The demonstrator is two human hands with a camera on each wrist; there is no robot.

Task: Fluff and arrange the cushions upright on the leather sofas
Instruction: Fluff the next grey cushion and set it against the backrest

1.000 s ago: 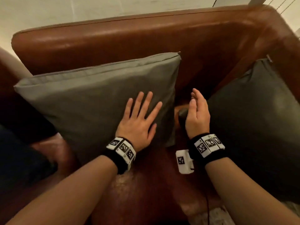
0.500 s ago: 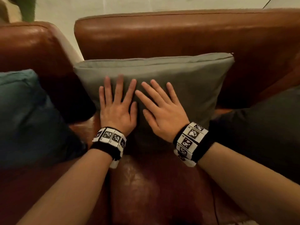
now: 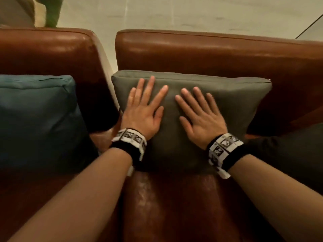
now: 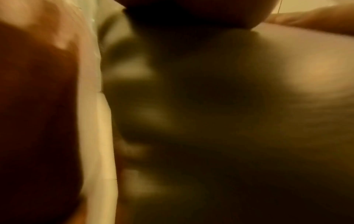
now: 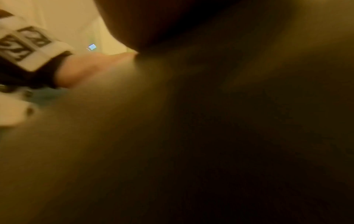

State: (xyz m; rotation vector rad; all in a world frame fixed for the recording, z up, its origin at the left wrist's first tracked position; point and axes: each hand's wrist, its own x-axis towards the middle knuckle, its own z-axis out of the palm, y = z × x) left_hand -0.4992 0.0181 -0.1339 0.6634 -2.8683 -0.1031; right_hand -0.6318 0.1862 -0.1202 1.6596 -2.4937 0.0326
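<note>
Right sofa: the brown leather sofa [image 3: 209,55] fills the middle and right of the head view, shiny backrest up top, worn seat below between the forearms.
Left sofa: a second brown leather sofa [image 3: 49,55] sits just beside it, a pale gap of floor between their backrests.
Teal cushion: a square dark teal fabric cushion [image 3: 36,119] stands on the left sofa, leaning on its backrest.
Dark cushion: a black fabric cushion [image 3: 288,154] lies at the right edge, only partly in view.
Grey cushion: the square grey-green fabric cushion [image 3: 227,105] stands upright on the right sofa's seat, its top seam against the backrest, tucked into the left corner.
Arms: both bare forearms reach forward from the bottom corners, each wearing a black wristband with white marker tiles.
Left hand: the left hand [image 3: 145,116] lies flat on the grey cushion's left half, fingers straight and spread, gripping nothing.
Right hand: the right hand [image 3: 202,121] presses flat just beside it, fingers splayed towards the top seam, holding nothing.
Wrist views: both are blurred and dim; only cushion fabric close up, and the left wristband in the right one.
</note>
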